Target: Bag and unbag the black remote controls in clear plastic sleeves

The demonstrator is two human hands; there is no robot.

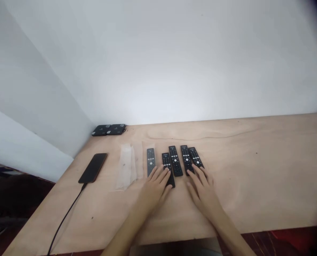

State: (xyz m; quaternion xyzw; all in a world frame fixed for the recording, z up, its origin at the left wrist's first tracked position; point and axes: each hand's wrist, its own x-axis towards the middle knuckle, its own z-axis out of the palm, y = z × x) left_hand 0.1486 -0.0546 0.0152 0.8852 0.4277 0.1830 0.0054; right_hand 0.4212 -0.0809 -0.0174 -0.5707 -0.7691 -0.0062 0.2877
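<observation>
Several black remote controls lie face up in a row on the wooden table. My left hand (157,183) rests with its fingers stretched over a remote control (167,160) and beside another remote (150,158) that looks paler, as if in a clear sleeve. My right hand (203,183) lies with fingers spread on the lower ends of two remotes, the inner remote (185,153) and the outer remote (195,156). Between the hands a middle remote (175,160) lies untouched. To the left are translucent plastic sleeves (126,165), lying flat and overlapping.
A phone (93,168) with a black cable (67,213) plugged in lies at the left of the wooden table (254,185). Two flat black boxes (109,129) sit in the back left corner, against the white wall (158,64).
</observation>
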